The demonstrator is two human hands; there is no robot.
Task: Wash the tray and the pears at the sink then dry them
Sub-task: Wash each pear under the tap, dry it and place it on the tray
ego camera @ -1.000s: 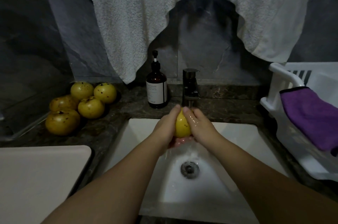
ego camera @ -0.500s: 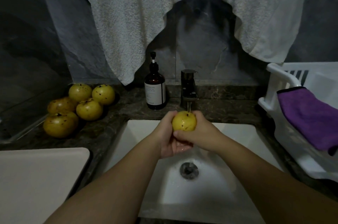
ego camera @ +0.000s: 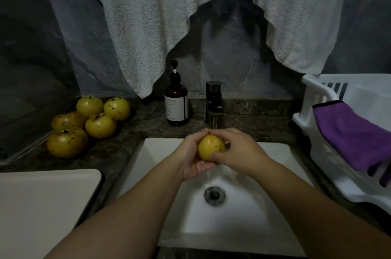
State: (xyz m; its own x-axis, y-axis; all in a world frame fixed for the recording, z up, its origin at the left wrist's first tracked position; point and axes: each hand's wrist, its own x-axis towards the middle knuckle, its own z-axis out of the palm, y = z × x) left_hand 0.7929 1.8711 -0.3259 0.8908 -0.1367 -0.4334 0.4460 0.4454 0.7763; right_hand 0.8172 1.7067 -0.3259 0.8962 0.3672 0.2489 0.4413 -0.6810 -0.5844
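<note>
Tray: pale, lies at the near left on the dark surface, just beside the sink
Sink: white basin set into the surface, round drain at its middle, both forearms reaching in over its near edge
Left hand: palm up under the held pear, fingers curled up round its left side
Right hand: wrapped over the right side of the same pear, thumb across its near face, fingers bent over the top and meeting the left hand's fingertips
Held pear: yellow with dark specks, wet sheen, gripped between both hands above the basin and just in front of the tap
Rack: white plastic, on the right of the sink, purple cloth draped over its rim
Other pears: five in a cluster on the surface, left of the sink, touching one another
Soap bottle: brown pump bottle, upright, just left of the tap
Towel: white, hangs on the wall behind the tap
</note>
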